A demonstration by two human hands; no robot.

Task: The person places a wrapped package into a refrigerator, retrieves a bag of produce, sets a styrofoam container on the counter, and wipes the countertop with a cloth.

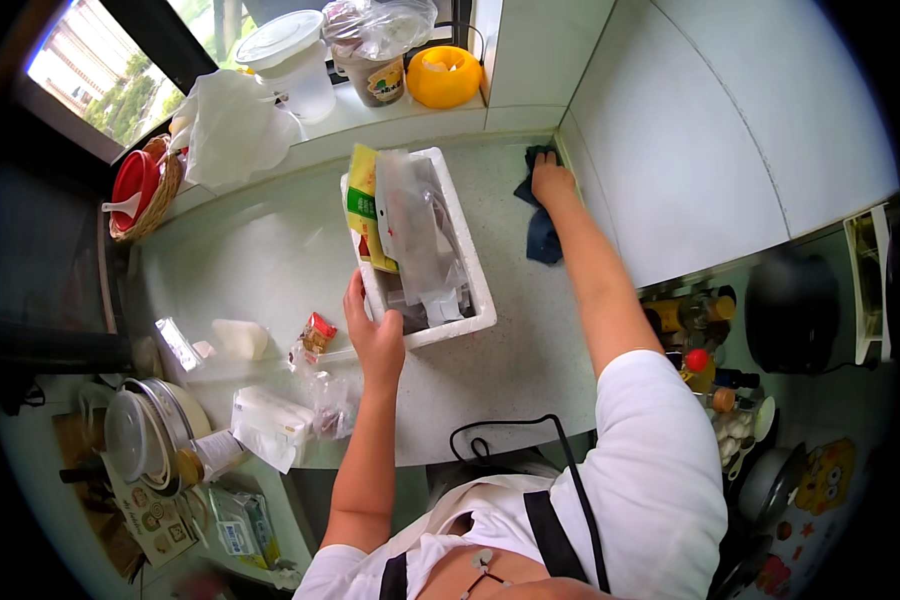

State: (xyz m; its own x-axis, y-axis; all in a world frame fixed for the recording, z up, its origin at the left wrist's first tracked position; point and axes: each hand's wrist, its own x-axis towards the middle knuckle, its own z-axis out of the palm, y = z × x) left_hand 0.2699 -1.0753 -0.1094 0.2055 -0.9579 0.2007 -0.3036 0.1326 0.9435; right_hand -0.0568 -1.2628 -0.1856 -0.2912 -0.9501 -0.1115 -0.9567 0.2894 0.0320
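My left hand (pixel 375 335) grips the near left corner of a white foam box (pixel 478 290), its thumb over the rim. Inside the box stand a yellow and green packet (pixel 363 200) and clear plastic bags (pixel 415 225). At the far right corner of the counter (pixel 515 350), my right hand (pixel 552 182) presses a dark blue cloth (pixel 543 238) against the surface by the tiled wall. Its fingers are bent over the cloth, and part of the cloth trails toward me.
On the sill stand a lidded clear tub (pixel 305 85), a bag-covered bucket (pixel 378 75) and a yellow round container (pixel 444 77). A red snack packet (pixel 317 332) and a white tissue pack (pixel 270 420) lie left. Stacked pots (pixel 155 430) stand lower left; bottles (pixel 705 310) stand right.
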